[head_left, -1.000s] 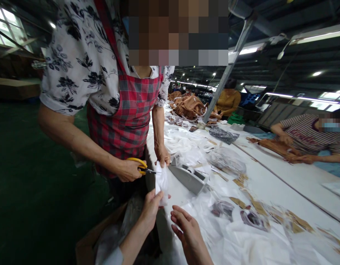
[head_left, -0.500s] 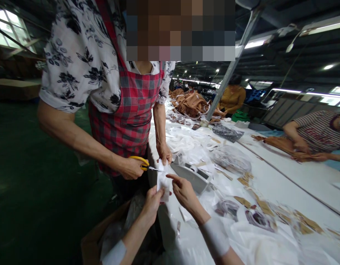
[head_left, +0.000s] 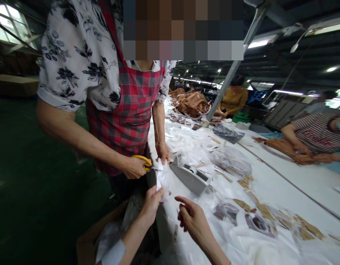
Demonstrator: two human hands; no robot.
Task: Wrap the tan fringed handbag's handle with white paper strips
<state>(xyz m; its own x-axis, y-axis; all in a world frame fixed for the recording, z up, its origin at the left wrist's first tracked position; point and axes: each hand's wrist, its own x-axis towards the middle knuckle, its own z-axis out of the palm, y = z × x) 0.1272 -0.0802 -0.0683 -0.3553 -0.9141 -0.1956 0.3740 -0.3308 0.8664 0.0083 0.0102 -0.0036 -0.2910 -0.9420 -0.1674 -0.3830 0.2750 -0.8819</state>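
Observation:
My left hand (head_left: pixel 152 202) pinches the lower end of a thin white strip (head_left: pixel 162 180), which could be paper or plastic. A co-worker in a checked apron grips its top end with one hand (head_left: pixel 163 151). The co-worker's other hand (head_left: pixel 134 168) holds yellow-handled scissors (head_left: pixel 143 160), their blades against the strip's upper part. Holding nothing, my right hand (head_left: pixel 191 217) hovers over the table edge, right of the strip. Its index finger is stretched out and the other fingers are loosely bent.
A grey tape dispenser (head_left: pixel 192 176) stands on the white table (head_left: pixel 280 176) beyond my right hand. Plastic bags, brown tags (head_left: pixel 263 208) and tape rolls (head_left: pixel 259 222) lie to the right. Below left is an open carton (head_left: pixel 85 239). Brown garments (head_left: pixel 193 103) are heaped farther back.
My right hand has drawn back from the strip, down and to the right. My left hand and the co-worker's scissors stay at the strip.

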